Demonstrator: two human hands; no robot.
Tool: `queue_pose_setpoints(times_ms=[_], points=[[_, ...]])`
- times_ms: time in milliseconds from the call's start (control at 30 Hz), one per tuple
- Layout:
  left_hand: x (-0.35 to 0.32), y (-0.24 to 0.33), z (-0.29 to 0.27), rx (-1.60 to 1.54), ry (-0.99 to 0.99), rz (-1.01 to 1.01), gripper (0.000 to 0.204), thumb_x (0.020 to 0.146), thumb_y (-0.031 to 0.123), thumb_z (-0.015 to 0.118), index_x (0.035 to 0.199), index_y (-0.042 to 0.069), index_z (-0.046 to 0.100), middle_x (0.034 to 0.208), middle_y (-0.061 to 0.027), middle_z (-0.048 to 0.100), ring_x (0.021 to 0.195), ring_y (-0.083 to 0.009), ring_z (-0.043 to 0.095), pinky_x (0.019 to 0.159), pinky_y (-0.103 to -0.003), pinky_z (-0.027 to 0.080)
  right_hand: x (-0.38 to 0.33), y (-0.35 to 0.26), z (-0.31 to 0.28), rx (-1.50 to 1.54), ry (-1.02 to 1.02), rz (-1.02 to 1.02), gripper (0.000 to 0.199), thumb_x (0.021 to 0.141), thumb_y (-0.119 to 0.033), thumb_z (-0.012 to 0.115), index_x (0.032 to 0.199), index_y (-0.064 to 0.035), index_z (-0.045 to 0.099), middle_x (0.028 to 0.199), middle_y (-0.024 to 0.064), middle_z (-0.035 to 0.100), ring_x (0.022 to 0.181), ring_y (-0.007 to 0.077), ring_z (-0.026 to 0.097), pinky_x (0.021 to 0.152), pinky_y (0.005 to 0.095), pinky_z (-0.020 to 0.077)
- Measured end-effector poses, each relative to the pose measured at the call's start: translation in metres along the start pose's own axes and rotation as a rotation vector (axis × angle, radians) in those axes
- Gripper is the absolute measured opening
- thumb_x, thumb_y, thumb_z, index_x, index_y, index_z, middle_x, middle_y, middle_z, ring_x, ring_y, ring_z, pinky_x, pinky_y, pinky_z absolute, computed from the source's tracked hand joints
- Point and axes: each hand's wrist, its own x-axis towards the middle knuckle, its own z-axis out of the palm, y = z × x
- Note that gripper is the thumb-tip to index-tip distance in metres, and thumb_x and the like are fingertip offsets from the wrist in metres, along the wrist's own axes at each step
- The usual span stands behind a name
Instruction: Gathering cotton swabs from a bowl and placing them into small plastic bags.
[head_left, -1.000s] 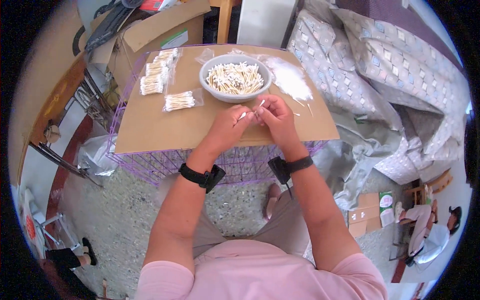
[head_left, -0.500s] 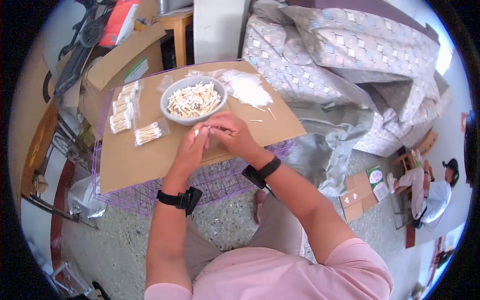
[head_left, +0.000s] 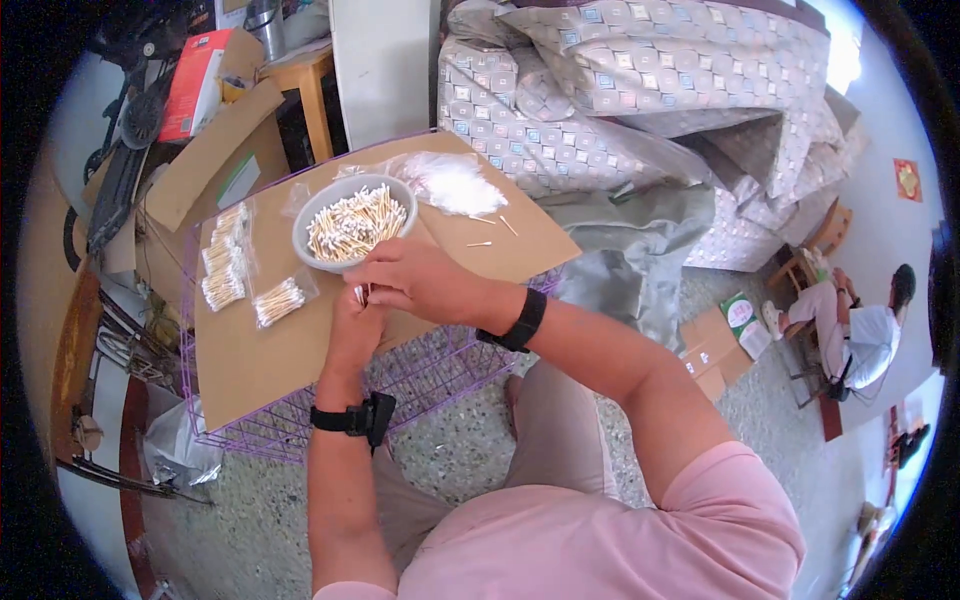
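Note:
My left hand (head_left: 352,325) is closed, its fingers wrapped around cotton swabs (head_left: 360,293) whose pale ends just show at the top of the fist. Reaching across from the right, my right hand (head_left: 412,280) pinches at those same ends; most of what lies between the hands is hidden. Just beyond them stands a grey bowl (head_left: 301,238) heaped with loose wooden cotton swabs (head_left: 357,222). Left of my hands lies a clear bag of swabs (head_left: 280,302), with several more filled bags (head_left: 226,258) in a row at the cardboard's left side.
The cardboard sheet (head_left: 255,375) lies on a purple wire cage (head_left: 420,372). A pile of clear plastic bags (head_left: 455,183) and a few loose swabs (head_left: 481,244) lie at the right. Behind are a cardboard box (head_left: 215,170) and a fabric-covered heap (head_left: 600,90). A person (head_left: 870,335) sits at far right.
My view has shifted, so the table sits further left in it. My right hand has turned and now reaches over the top of my left fist, covering more of it.

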Motion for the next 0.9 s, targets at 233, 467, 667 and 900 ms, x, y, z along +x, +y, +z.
queue_pose_setpoints(times_ms=[233,467,667,900], points=[[-0.002,0.000,-0.002,-0.030,-0.106,0.169,0.029,0.083,-0.006,0.049,0.108,0.004,0.060,0.105,0.0005,0.058,0.092,-0.0077,0.053,0.077,-0.021,0.043,0.012,-0.001,-0.003,0.105,-0.254,0.113,0.009,0.083,-0.012,0.063,0.091,-0.0086,0.066,0.090,0.0089,0.063,0.089,0.0264,0.059,0.081,0.0373,0.0466],[-0.003,0.001,0.000,-0.070,-0.095,0.043,0.019,0.097,0.016,0.049,0.111,0.006,0.057,0.092,0.0053,0.054,0.076,-0.0028,0.046,0.065,-0.019,0.037,0.018,0.003,-0.008,0.124,-0.243,0.200,0.011,0.082,-0.014,0.063,0.087,-0.0050,0.064,0.082,0.0125,0.063,0.081,0.0306,0.061,0.073,0.0374,0.0488],[-0.005,0.005,-0.001,-0.017,-0.049,-0.021,0.020,0.099,0.023,0.046,0.103,0.008,0.059,0.062,0.0086,0.036,0.054,-0.0030,0.031,0.048,-0.021,0.026,0.052,0.036,-0.021,0.082,-0.184,0.308,0.014,0.083,-0.015,0.062,0.092,-0.0036,0.065,0.084,0.0154,0.065,0.077,0.0299,0.063,0.069,0.0349,0.0495],[-0.004,-0.001,-0.004,-0.021,-0.050,-0.010,0.020,0.099,0.023,0.046,0.102,0.008,0.059,0.061,0.0071,0.037,0.054,-0.0033,0.032,0.047,-0.021,0.026,0.081,0.058,0.016,-0.139,-0.376,0.327,0.021,0.080,-0.022,0.063,0.094,-0.0074,0.067,0.088,0.0180,0.066,0.081,0.0362,0.063,0.074,0.0429,0.0487]])
